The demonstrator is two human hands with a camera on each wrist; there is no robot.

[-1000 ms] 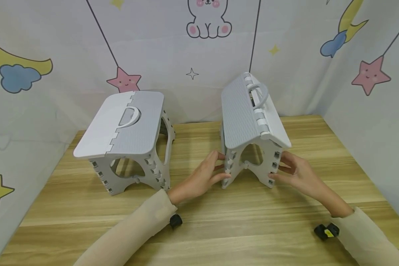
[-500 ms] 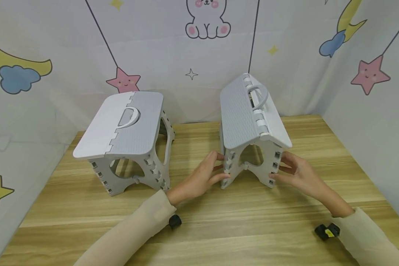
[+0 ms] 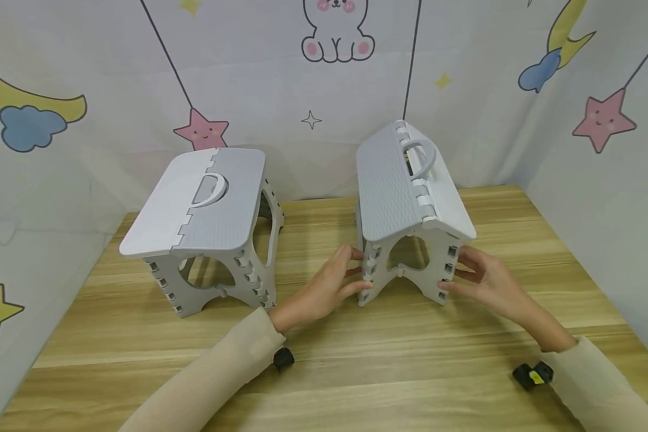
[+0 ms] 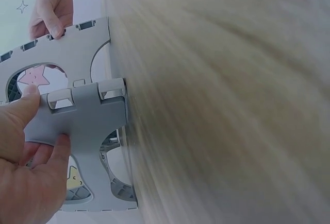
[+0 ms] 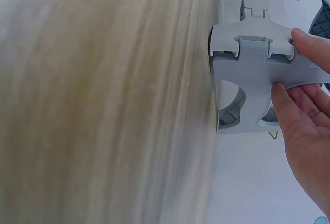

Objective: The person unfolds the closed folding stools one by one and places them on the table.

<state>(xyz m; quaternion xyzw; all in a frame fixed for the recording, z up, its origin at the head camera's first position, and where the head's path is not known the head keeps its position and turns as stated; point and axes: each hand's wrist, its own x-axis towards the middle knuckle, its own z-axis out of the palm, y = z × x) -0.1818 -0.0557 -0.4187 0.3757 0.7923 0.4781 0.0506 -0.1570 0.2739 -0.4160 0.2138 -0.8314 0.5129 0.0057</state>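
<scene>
A grey and white folding step stool [image 3: 387, 192] stands on the wooden table, half unfolded, its two top panels raised to a ridge like a roof. A curved carry handle [image 3: 425, 157] sticks up from the ridge. With thumb in front and fingers round the side, my left hand [image 3: 324, 291] grips the stool's left front leg edge. The right front edge is held the same way by my right hand [image 3: 488, 285]. In the left wrist view the leg panel [image 4: 90, 126] shows hinge knuckles under the thumb. The right wrist view shows the hinged leg corner [image 5: 252, 54] pinched low down.
A second folding stool [image 3: 221, 219], fully opened with a flat top, stands to the left on the table [image 3: 324, 384]. A white curtain [image 3: 270, 72] printed with stars, moons and a bear hangs behind and at both sides.
The right stool has spread a little: its front legs stand slightly wider and the ridge is slightly lower. Both hands keep their grip and have shifted slightly apart. The left stool has not moved.
</scene>
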